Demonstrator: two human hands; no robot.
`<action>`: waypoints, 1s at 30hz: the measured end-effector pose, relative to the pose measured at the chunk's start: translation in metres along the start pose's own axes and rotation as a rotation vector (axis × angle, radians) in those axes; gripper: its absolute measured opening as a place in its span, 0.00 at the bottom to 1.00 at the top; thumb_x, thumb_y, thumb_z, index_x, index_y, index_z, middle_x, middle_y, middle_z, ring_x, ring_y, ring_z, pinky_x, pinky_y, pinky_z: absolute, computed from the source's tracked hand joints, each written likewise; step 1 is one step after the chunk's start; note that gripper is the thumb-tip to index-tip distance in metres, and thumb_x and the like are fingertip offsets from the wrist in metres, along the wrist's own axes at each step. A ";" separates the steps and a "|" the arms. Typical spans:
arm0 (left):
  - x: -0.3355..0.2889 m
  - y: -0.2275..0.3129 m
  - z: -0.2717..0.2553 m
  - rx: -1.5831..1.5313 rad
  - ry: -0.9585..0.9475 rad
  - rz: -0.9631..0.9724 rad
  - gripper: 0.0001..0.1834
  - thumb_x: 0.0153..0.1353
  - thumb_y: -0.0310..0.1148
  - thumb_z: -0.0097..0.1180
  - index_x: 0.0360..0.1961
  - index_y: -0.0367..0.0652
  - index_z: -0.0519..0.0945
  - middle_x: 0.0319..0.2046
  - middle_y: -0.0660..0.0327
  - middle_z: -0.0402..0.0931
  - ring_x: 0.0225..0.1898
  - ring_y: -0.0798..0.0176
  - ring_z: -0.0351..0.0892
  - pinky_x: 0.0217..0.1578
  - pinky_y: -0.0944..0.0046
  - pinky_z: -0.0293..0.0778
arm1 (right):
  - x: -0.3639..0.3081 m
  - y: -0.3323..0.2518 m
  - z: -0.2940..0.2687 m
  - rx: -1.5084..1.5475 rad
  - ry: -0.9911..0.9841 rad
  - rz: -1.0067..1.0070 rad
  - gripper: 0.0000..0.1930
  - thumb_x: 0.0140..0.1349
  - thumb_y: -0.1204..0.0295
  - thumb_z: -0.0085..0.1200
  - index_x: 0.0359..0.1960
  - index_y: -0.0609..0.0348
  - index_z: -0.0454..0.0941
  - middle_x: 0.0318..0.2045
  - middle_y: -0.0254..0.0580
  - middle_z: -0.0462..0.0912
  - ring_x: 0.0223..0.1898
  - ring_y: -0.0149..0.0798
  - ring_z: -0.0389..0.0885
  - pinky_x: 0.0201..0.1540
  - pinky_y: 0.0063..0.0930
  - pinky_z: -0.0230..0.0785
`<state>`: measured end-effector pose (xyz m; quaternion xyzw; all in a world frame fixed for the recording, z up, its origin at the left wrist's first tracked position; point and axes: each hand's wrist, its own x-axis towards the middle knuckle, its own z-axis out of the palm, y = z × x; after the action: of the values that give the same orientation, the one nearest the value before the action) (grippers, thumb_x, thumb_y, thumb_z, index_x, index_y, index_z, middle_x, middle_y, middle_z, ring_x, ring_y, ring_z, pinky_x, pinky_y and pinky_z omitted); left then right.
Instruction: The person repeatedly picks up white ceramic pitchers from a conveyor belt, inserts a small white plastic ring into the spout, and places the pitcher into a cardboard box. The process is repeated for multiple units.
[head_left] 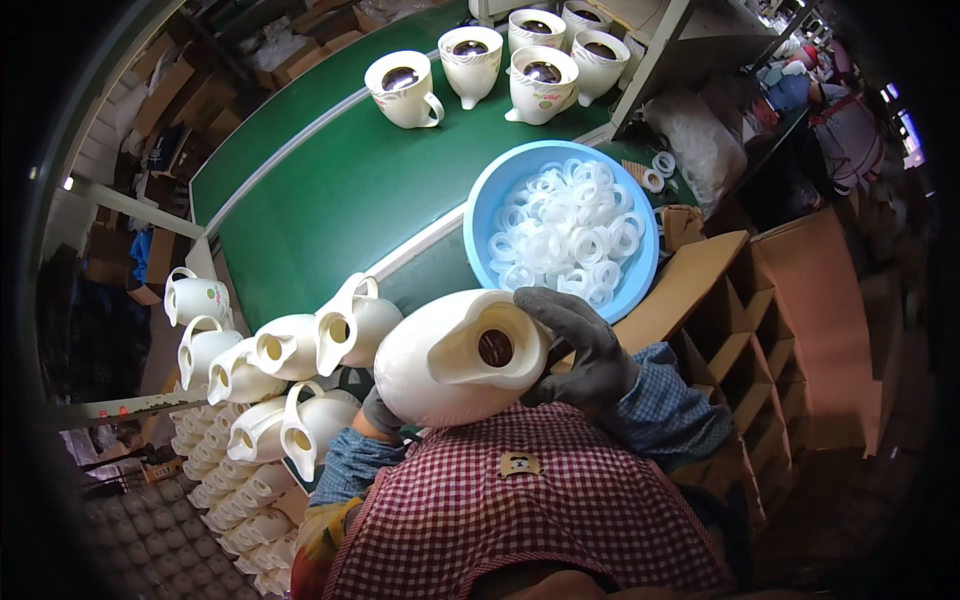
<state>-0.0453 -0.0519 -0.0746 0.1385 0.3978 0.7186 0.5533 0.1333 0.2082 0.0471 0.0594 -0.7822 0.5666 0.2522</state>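
Looks like the white jug [415, 365] is held sideways, long axis left-to-right, left hand [380, 414] supporting the body (fingers mostly hidden), right hand [588, 352] gripping the mouth end, nearer the blue basin [482, 220].

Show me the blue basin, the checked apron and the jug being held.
Blue basin [479, 235], head view: its left rim.
Checked apron [525, 515], head view: its front.
Held jug [411, 358], head view: its rounded side.
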 end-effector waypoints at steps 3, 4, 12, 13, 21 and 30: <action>0.001 0.000 0.003 0.004 0.002 -0.005 0.37 0.69 0.48 0.60 0.74 0.44 0.66 0.71 0.55 0.68 0.72 0.53 0.66 0.72 0.47 0.62 | -0.001 0.001 -0.002 -0.028 -0.006 0.000 0.52 0.46 0.48 0.78 0.71 0.60 0.68 0.64 0.57 0.77 0.65 0.56 0.76 0.68 0.51 0.68; 0.002 0.002 0.004 0.006 0.003 -0.004 0.37 0.69 0.48 0.60 0.74 0.45 0.66 0.71 0.55 0.68 0.72 0.53 0.65 0.72 0.47 0.62 | -0.001 0.002 -0.003 -0.035 -0.005 -0.002 0.52 0.46 0.47 0.78 0.71 0.60 0.68 0.64 0.56 0.77 0.65 0.56 0.76 0.68 0.51 0.68; 0.005 0.004 0.003 0.036 0.034 0.004 0.39 0.68 0.49 0.61 0.74 0.45 0.65 0.72 0.55 0.68 0.73 0.53 0.65 0.72 0.47 0.62 | 0.004 -0.003 -0.011 -0.231 -0.038 -0.049 0.53 0.44 0.48 0.80 0.70 0.61 0.68 0.63 0.56 0.78 0.65 0.56 0.77 0.68 0.51 0.67; 0.004 0.004 0.003 0.040 0.046 0.009 0.39 0.68 0.49 0.61 0.74 0.45 0.64 0.72 0.55 0.68 0.73 0.53 0.65 0.72 0.47 0.62 | 0.003 -0.002 -0.011 -0.225 -0.026 -0.060 0.53 0.44 0.48 0.80 0.69 0.61 0.69 0.63 0.55 0.78 0.65 0.56 0.77 0.67 0.51 0.67; -0.010 0.001 -0.012 -0.028 0.122 0.047 0.40 0.67 0.50 0.62 0.75 0.45 0.63 0.72 0.55 0.67 0.73 0.53 0.64 0.72 0.47 0.62 | 0.003 -0.006 -0.009 -0.412 0.020 -0.060 0.50 0.44 0.48 0.79 0.67 0.61 0.73 0.64 0.54 0.77 0.65 0.54 0.77 0.65 0.50 0.70; -0.019 -0.010 -0.016 -0.105 0.139 -0.035 0.36 0.71 0.46 0.59 0.75 0.45 0.63 0.70 0.55 0.69 0.71 0.52 0.67 0.69 0.47 0.66 | 0.006 -0.003 -0.009 -0.439 0.041 0.093 0.50 0.49 0.44 0.75 0.68 0.63 0.71 0.64 0.55 0.78 0.66 0.55 0.77 0.67 0.50 0.69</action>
<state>-0.0421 -0.0756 -0.0878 0.0522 0.3994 0.7364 0.5435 0.1325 0.2161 0.0546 -0.0449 -0.8833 0.3951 0.2485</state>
